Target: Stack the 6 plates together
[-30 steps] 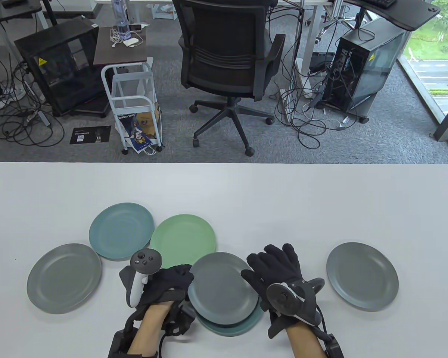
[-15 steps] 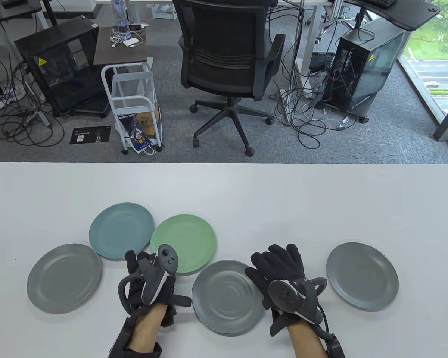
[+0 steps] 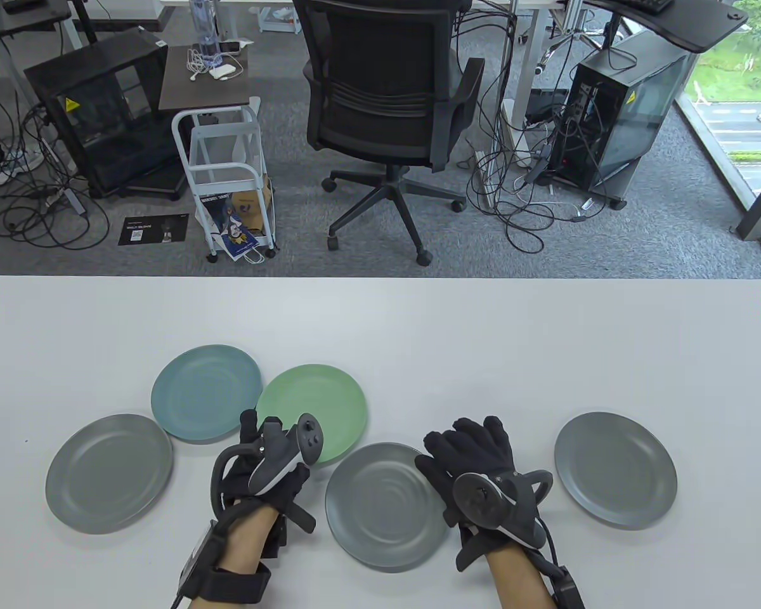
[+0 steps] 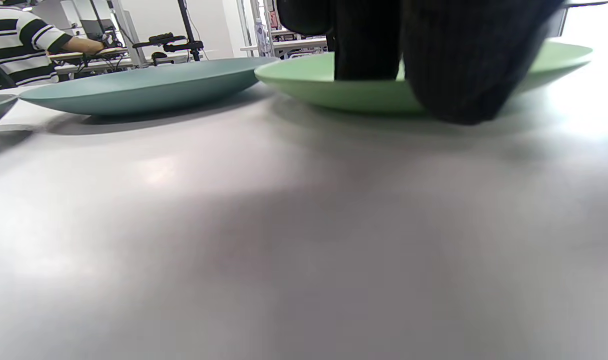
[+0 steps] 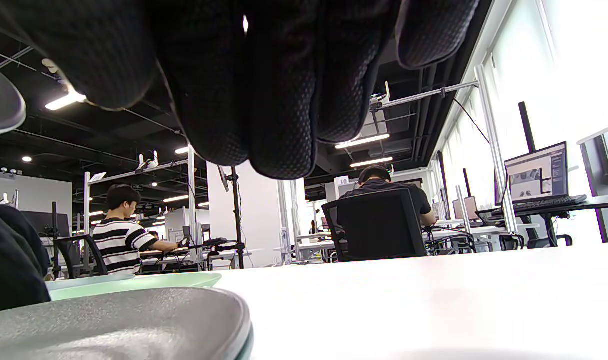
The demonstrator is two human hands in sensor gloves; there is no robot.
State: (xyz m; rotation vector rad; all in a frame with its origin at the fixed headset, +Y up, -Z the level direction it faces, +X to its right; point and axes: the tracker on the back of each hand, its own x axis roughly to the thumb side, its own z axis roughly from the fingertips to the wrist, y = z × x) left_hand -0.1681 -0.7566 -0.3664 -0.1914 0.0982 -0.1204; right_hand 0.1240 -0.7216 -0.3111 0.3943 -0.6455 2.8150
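Observation:
A grey plate (image 3: 380,504) lies on a teal plate whose rim shows under it in the right wrist view (image 5: 247,340). A green plate (image 3: 314,406), a blue plate (image 3: 206,392), a grey plate at the left (image 3: 108,472) and a grey plate at the right (image 3: 615,469) lie singly. My left hand (image 3: 257,444) is open at the green plate's near left rim. Its fingers (image 4: 464,65) touch that rim (image 4: 309,85). My right hand (image 3: 472,447) lies flat with spread fingers on the stacked grey plate's right edge.
The white table (image 3: 482,342) stretches bare behind the plates. The blue plate (image 4: 143,90) sits right next to the green one. An office chair (image 3: 387,95) and a white cart (image 3: 228,177) stand on the floor beyond the far edge.
The centre grey plate has come down flat onto the teal plate. My left hand has let it go and moved up and left to the green plate. My right hand has barely moved.

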